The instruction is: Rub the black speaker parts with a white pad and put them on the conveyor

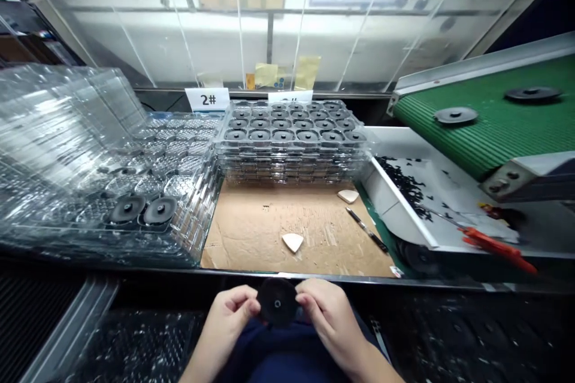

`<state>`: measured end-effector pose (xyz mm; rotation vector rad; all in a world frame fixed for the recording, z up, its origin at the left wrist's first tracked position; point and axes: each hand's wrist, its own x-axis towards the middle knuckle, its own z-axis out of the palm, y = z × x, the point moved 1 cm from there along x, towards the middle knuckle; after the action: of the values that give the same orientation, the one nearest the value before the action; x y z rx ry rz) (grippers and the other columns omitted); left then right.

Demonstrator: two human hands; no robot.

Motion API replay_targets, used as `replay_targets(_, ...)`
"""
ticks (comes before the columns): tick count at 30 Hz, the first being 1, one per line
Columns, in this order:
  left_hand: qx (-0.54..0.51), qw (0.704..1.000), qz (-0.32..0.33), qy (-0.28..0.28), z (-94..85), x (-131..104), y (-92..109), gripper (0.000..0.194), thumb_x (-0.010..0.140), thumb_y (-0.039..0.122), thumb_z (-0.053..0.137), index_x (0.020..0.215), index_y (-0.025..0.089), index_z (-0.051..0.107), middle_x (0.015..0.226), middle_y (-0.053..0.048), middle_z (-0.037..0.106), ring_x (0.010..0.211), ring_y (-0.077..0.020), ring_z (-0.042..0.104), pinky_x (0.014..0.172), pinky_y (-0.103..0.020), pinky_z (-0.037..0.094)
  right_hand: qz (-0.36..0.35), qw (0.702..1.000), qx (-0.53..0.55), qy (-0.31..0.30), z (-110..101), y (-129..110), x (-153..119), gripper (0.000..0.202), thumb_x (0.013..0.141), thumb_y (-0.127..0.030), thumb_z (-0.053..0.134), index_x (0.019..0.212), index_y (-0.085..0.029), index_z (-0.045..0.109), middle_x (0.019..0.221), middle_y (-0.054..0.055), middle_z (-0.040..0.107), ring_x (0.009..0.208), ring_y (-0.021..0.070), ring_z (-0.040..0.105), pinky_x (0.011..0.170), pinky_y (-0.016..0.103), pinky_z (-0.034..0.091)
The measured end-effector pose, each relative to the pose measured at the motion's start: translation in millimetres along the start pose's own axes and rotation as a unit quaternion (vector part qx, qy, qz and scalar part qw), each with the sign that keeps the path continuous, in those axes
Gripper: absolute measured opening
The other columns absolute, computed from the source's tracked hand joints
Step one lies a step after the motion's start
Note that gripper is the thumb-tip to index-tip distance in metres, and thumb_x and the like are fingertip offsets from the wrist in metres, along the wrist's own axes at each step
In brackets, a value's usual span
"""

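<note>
A round black disc [277, 304] with a small hub at its centre is held between both hands, just in front of the table's near edge. My left hand [233, 317] pinches the disc's left rim between thumb and fingers. On the opposite rim, my right hand [326, 314] grips it the same way. Two similar discs [160, 210] sit in the near corner of a clear plastic tray [188, 227] on the left.
Stacked clear trays [283, 161] full of black discs stand behind the cardboard [251, 221]. White pieces [293, 242] and a pen [366, 230] lie on it. At right are a white bin [404, 215] with black scraps, orange-handled pliers [498, 248] and a green conveyor [498, 125] carrying discs.
</note>
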<state>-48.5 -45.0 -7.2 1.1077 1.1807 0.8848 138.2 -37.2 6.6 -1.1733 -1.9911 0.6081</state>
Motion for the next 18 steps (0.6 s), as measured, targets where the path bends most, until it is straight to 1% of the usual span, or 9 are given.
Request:
replay_targets(2,0.045,0.999,0.002,0.014,-16.9,-3,10,0.031,0.066,0.046,0.067,0.058,0.016,0.070,0.058,-0.004,0.067,0.058,-0.0173,0.058,0.058,-0.025,0.044,0.002,1.000,-0.001,-0.008,-4,9,6,0.057,0.096,-0.044,0.022,0.064,-0.018,0.061,0.054,0.001,0.057,0.053,0.0119,0.056,0.051,0.021,0.041)
replay_targets(4,0.124,0.992,0.013,0.013,-34.7,-4,27,0.023,0.067,0.041,0.066,0.063,0.020,0.073,0.063,-0.005,0.071,0.063,-0.0202,0.063,0.061,-0.027,0.048,0.016,1.000,-0.008,-0.008,-11,22,11,0.052,0.096,-0.041,0.027,0.067,-0.018,0.064,0.055,0.001,0.058,0.055,0.0125,0.058,0.051,0.021,0.041)
replay_targets(7,0.240,0.967,0.079,-0.012,-57.4,2,64,0.018,0.073,0.037,0.061,0.076,0.027,0.075,0.082,-0.005,0.076,0.079,-0.0234,0.068,0.074,-0.029,0.051,0.049,0.999,-0.022,0.001,-19,45,17,0.046,0.095,-0.039,0.032,0.071,-0.018,0.066,0.054,0.001,0.058,0.055,0.0136,0.059,0.052,0.022,0.043)
replay_targets(9,0.286,0.952,0.109,-0.027,-67.5,13,92,0.018,0.076,0.035,0.058,0.082,0.031,0.074,0.087,-0.003,0.076,0.082,-0.0220,0.069,0.076,-0.027,0.052,0.070,0.997,-0.029,0.011,-22,62,19,0.045,0.095,-0.039,0.032,0.073,-0.019,0.067,0.055,0.001,0.059,0.054,0.0143,0.060,0.052,0.022,0.044)
replay_targets(10,0.306,0.944,0.122,-0.021,-71.0,22,107,0.018,0.077,0.034,0.057,0.084,0.031,0.074,0.087,-0.003,0.076,0.080,-0.0214,0.069,0.074,-0.026,0.052,0.080,0.996,-0.032,0.016,-22,72,20,0.045,0.095,-0.040,0.033,0.074,-0.019,0.067,0.055,0.001,0.060,0.054,0.0145,0.060,0.051,0.022,0.045)
replay_targets(13,0.357,0.917,0.176,0.032,-76.5,60,151,0.017,0.074,0.035,0.060,0.080,0.029,0.074,0.081,-0.002,0.076,0.073,-0.0203,0.070,0.066,-0.025,0.053,0.098,0.994,-0.036,0.032,-17,104,21,0.046,0.093,-0.043,0.034,0.070,-0.020,0.067,0.057,0.001,0.063,0.052,0.0157,0.062,0.048,0.022,0.045)
replay_targets(15,0.400,0.893,0.195,0.068,-77.3,97,179,0.018,0.073,0.038,0.060,0.077,0.026,0.074,0.079,0.000,0.076,0.072,-0.0191,0.069,0.067,-0.027,0.052,0.102,0.993,-0.033,0.039,-11,124,22,0.050,0.093,-0.046,0.033,0.064,-0.021,0.064,0.056,0.001,0.064,0.050,0.0161,0.062,0.045,0.022,0.046)
replay_targets(17,0.467,0.853,0.214,0.097,-77.2,142,204,0.023,0.075,0.040,0.058,0.079,0.023,0.073,0.080,0.002,0.076,0.074,-0.0175,0.068,0.070,-0.029,0.051,0.104,0.993,-0.025,0.041,-6,141,22,0.054,0.094,-0.047,0.030,0.057,-0.021,0.060,0.051,0.000,0.061,0.046,0.0149,0.060,0.043,0.022,0.046)
replay_targets(18,0.507,0.826,0.224,0.098,-77.1,167,215,0.028,0.079,0.040,0.052,0.084,0.021,0.072,0.084,0.002,0.075,0.078,-0.0171,0.068,0.074,-0.031,0.049,0.106,0.993,-0.021,0.041,-5,147,23,0.052,0.094,-0.046,0.031,0.058,-0.021,0.060,0.053,0.000,0.061,0.046,0.0137,0.059,0.044,0.021,0.046)
